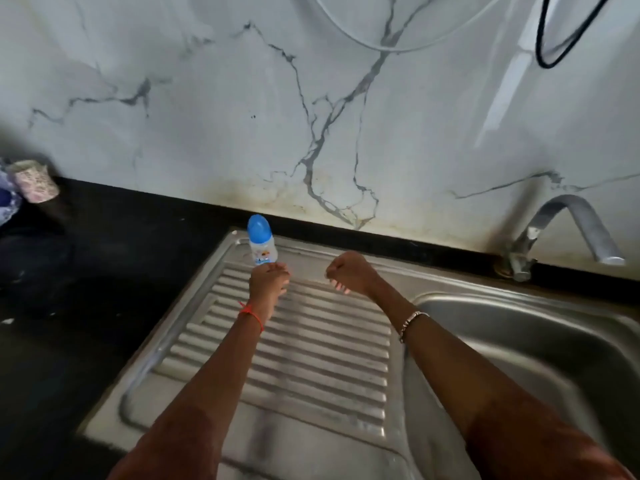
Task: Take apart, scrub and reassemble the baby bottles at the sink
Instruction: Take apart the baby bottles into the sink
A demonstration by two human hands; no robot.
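A clear baby bottle [262, 244] with a blue dome cap stands upright at the far left corner of the steel drainboard [301, 344]. My left hand [268, 283], with a red thread on its wrist, reaches to the bottle's base with curled fingers. Its fingertips meet the bottom of the bottle, and the back of the hand hides whether they grip it. My right hand [349, 273], with a metal bracelet on its wrist, hangs over the drainboard to the right of the bottle. Its fingers are loosely curled and hold nothing.
The sink basin [540, 327] lies to the right, with a steel tap [568, 233] at the back wall. Black countertop [69, 271] runs along the left. A patterned cup [36, 181] stands at its far left. Marble-patterned wall behind.
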